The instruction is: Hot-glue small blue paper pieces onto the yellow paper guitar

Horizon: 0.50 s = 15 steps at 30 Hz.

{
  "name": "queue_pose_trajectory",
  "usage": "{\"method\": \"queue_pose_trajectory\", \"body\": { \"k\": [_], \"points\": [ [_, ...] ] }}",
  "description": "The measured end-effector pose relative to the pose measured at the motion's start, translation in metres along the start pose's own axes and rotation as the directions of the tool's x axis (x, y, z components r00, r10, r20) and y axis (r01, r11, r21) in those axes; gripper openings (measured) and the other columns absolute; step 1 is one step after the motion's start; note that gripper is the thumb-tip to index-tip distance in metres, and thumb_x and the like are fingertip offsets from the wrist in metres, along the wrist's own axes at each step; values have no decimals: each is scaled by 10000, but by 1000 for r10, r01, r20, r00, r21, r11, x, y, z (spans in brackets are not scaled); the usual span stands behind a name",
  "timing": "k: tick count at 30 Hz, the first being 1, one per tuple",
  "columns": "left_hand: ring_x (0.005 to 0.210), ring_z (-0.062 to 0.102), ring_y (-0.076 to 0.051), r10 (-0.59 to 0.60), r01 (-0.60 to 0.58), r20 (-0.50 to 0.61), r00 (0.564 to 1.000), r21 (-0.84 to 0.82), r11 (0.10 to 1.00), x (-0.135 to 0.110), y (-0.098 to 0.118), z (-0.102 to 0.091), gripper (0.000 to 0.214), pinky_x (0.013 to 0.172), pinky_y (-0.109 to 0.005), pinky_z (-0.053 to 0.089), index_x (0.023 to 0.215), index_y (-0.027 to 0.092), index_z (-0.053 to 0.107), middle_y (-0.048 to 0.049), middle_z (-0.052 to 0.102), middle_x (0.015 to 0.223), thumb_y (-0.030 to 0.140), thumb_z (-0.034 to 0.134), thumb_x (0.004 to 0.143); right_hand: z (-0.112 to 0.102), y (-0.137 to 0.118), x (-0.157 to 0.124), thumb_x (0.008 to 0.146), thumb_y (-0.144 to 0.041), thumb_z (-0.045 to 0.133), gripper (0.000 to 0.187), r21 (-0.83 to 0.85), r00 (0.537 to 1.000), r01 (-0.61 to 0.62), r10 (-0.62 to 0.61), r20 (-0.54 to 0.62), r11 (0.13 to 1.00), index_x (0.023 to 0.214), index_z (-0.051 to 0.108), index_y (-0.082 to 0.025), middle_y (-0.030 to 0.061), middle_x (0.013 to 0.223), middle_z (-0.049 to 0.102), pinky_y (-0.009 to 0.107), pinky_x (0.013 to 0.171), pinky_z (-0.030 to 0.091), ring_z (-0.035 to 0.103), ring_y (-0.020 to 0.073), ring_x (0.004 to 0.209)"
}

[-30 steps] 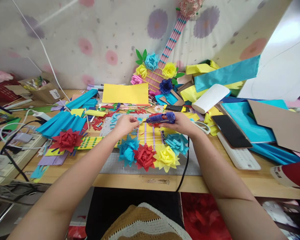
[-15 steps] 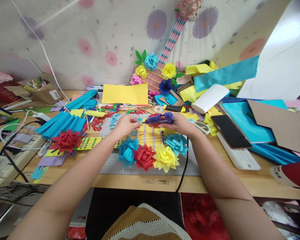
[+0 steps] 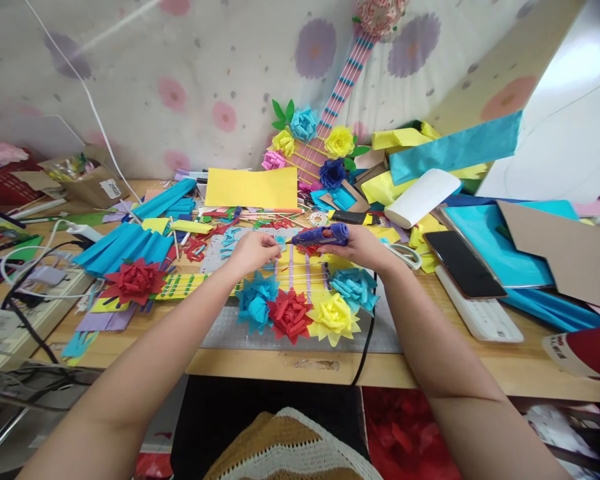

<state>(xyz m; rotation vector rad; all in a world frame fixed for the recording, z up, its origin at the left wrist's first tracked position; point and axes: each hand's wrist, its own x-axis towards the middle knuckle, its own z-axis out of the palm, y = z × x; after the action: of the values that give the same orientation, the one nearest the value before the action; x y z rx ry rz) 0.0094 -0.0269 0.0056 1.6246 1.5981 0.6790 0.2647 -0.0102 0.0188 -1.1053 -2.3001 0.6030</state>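
Observation:
My right hand (image 3: 361, 249) is wrapped round a purple-blue hot glue gun (image 3: 323, 235), its nozzle pointing left. Just left of the nozzle, my left hand (image 3: 255, 253) pinches a small light-blue paper piece (image 3: 280, 241). Both hands are above a yellow paper guitar (image 3: 300, 273) with purple strips and strings. Along the guitar's near edge sit a blue paper flower (image 3: 257, 303), a red paper flower (image 3: 289, 315), a yellow paper flower (image 3: 334, 316) and another blue paper flower (image 3: 354, 288). A red flower (image 3: 135, 280) lies at the neck's left end.
A pink paper guitar (image 3: 337, 100) leans on the wall behind. Right of my arm lie a phone (image 3: 465, 263), a white keyboard-like object (image 3: 480, 310) and cardboard (image 3: 570, 247). At left are blue crepe paper (image 3: 130, 247) and a power strip (image 3: 35, 320). A black cord (image 3: 367, 347) hangs over the edge.
Both hands hold nearly the same pose, the glue gun nozzle still beside the blue paper piece. The whole view has shifted very slightly.

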Motion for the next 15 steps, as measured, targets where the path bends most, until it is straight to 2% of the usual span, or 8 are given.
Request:
{"method": "queue_pose_trajectory", "body": {
  "k": [8,15],
  "points": [
    [587,643,-129,-57,57,-9,998,14,998,-2,11,-1,117,565,-212,492,621,159,661,-14,712,642,196,597,712,2,-2,-1,777,-569,608,441,14,1000,-3,2,27,1000,990,733,-203,46,931,738,294,717,470,661,231,829],
    [588,641,-120,-35,35,-6,999,9,999,-1,11,-1,129,585,-204,496,620,152,669,-22,711,644,190,595,719,3,-2,0,784,-559,604,416,-31,1000,-8,8,7,999,947,739,-200,52,893,739,291,686,467,663,228,792]
  ]
}}
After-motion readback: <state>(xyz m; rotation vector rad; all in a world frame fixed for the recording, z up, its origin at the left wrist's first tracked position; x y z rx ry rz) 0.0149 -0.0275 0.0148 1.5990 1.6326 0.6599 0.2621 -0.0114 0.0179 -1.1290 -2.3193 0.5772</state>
